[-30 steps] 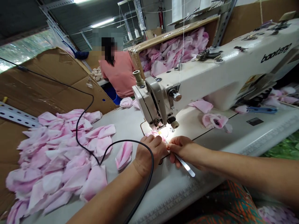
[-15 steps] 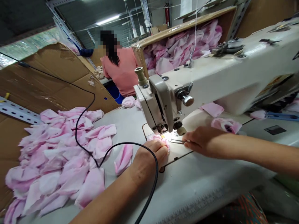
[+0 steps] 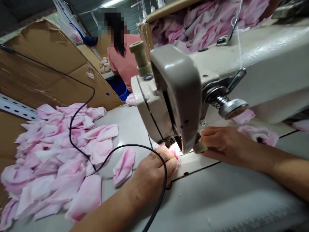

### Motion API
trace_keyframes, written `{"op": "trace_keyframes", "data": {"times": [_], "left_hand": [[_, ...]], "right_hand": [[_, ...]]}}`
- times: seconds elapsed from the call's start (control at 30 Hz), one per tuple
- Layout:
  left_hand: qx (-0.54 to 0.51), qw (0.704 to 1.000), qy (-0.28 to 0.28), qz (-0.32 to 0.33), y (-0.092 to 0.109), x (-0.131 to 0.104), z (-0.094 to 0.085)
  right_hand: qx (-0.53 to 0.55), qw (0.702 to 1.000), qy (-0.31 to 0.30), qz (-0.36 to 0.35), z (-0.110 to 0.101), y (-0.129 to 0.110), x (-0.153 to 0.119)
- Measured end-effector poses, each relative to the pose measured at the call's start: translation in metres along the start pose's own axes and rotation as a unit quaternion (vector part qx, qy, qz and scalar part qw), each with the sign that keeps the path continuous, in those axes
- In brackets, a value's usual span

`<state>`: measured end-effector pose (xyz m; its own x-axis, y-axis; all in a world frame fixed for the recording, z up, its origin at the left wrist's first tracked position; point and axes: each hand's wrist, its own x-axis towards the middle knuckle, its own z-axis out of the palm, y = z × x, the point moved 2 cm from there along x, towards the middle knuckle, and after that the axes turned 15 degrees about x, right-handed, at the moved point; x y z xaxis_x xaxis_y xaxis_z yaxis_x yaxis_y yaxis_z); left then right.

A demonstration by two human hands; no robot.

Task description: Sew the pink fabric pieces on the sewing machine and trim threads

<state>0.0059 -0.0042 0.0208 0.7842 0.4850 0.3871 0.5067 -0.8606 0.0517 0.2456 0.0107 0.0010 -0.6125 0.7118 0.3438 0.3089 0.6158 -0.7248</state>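
Single head-worn view, looking forward and down, tilted, close over sewing machine (image 3: 173, 96); person (image 3: 124, 58) beyond.

Left hand (image 3: 153, 169) and right hand (image 3: 223, 144) bare; left forearm (image 3: 113, 204) and right forearm (image 3: 287, 167) bare to frame edge (finer detail lost to blur).

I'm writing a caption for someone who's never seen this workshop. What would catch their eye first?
Probably the sewing machine looming at centre, its lamp-lit needle area beside the left hand, which presses pink fabric. Next, the big heap of pink and white fabric pieces spread on the left of the worktable.
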Motion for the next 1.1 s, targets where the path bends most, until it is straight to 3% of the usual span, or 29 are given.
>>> {"op": "trace_keyframes", "data": {"times": [0.83, 1.1], "left_hand": [[0.036, 0.999, 0.015, 0.009, 0.0021, -0.0024, 0.0027], [0.042, 0.998, 0.028, 0.021, 0.0029, -0.0020, 0.0020]], "right_hand": [[-0.051, 0.998, -0.019, 0.032, 0.0048, -0.0072, 0.0012], [-0.058, 0.998, -0.012, 0.013, 0.0110, -0.0075, 0.0030]]}}
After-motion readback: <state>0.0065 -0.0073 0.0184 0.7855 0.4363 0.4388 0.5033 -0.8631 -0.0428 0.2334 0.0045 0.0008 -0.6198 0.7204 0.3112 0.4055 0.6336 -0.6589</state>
